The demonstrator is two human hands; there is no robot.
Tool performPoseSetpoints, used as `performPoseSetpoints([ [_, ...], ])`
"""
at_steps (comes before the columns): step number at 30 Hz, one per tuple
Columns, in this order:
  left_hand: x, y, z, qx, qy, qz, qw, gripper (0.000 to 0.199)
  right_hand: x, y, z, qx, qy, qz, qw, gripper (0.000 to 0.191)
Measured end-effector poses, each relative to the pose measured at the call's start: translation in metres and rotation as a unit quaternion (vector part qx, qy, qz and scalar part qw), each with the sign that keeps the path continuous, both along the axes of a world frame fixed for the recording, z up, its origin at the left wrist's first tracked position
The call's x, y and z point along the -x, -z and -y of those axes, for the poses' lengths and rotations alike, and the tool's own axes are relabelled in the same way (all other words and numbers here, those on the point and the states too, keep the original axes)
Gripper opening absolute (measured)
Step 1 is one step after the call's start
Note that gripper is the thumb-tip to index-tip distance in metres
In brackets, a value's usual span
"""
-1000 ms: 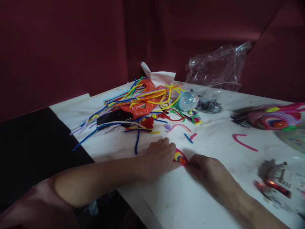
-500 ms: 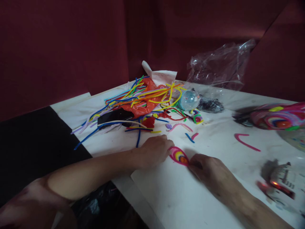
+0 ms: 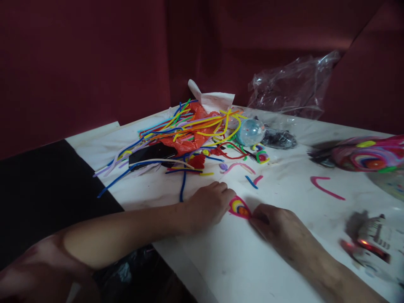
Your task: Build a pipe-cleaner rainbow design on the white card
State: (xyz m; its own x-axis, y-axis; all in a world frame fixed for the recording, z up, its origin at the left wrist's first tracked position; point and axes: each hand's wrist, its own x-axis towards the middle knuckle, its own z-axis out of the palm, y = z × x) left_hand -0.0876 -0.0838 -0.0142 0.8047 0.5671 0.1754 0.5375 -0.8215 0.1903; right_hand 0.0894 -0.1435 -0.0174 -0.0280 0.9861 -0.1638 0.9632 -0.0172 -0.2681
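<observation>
A teardrop-shaped coil of pipe cleaners (image 3: 239,208) lies low over the white table, with a pink outer ring, yellow and white bands, some blue and an orange centre. At its pointed right end, my right hand (image 3: 276,225) pinches it between thumb and fingers. The fingers of my left hand (image 3: 208,208) are closed on its left side and cover that edge. Beyond my hands lie a short blue pipe cleaner (image 3: 251,182) and pink pieces, one of them a curved pink pipe cleaner (image 3: 326,189) to the right.
A heap of coloured pipe cleaners (image 3: 195,126) rests on red plastic at the back. Nearby stand a clear ball (image 3: 251,132) and a crumpled clear bag (image 3: 287,90). On the right are a colourful pipe-cleaner-covered object (image 3: 368,155) and a white device (image 3: 374,240) with a red light.
My left hand has shifted slightly right and now covers more of the coil's left side. My right hand stays at the pointed end, almost unmoved.
</observation>
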Motion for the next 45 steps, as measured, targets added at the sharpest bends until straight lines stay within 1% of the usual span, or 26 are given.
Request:
performPoseSetpoints([
  [3, -0.001, 0.000, 0.000, -0.004, 0.026, -0.009, 1.000, 0.018, -0.001, 0.002, 0.001, -0.006, -0.009, -0.008, 1.000, 0.015],
  [6, -0.002, -0.001, -0.002, -0.002, 0.063, -0.026, 0.998, 0.020, -0.002, 0.004, 0.001, -0.031, -0.014, -0.011, 0.999, 0.015],
  [8, -0.002, -0.002, -0.003, -0.002, 0.071, -0.029, 0.997, 0.021, -0.002, 0.005, 0.002, -0.036, -0.011, -0.007, 0.999, 0.015],
  [14, -0.003, 0.001, -0.001, -0.017, 0.049, -0.024, 0.998, 0.025, -0.001, 0.003, 0.004, -0.018, 0.019, 0.018, 0.999, 0.011],
  [17, -0.005, 0.004, -0.001, -0.008, 0.032, -0.007, 0.999, 0.025, -0.001, 0.001, 0.005, -0.001, 0.027, 0.019, 0.999, 0.011],
  [22, -0.008, 0.003, -0.003, 0.014, 0.018, 0.017, 1.000, 0.024, 0.000, -0.001, 0.008, -0.022, 0.019, 0.008, 1.000, 0.011],
  [30, -0.008, 0.004, -0.004, 0.016, 0.020, 0.018, 1.000, 0.025, -0.005, 0.004, 0.006, -0.008, 0.036, -0.028, 0.999, 0.012],
  [34, -0.008, 0.006, -0.005, 0.009, 0.026, 0.016, 0.999, 0.027, -0.011, 0.010, 0.003, -0.015, 0.026, -0.050, 0.998, 0.012],
  [40, -0.008, 0.005, -0.005, 0.013, 0.026, 0.010, 1.000, 0.025, -0.017, 0.022, 0.000, -0.022, 0.010, -0.124, 0.992, 0.010],
  [43, -0.008, 0.005, -0.005, 0.010, 0.026, 0.010, 1.000, 0.026, -0.016, 0.022, 0.000, -0.016, 0.008, -0.154, 0.988, 0.010],
  [45, -0.008, 0.005, -0.004, 0.008, 0.029, 0.008, 1.000, 0.026, -0.013, 0.019, 0.001, -0.013, 0.015, -0.154, 0.988, 0.009],
])
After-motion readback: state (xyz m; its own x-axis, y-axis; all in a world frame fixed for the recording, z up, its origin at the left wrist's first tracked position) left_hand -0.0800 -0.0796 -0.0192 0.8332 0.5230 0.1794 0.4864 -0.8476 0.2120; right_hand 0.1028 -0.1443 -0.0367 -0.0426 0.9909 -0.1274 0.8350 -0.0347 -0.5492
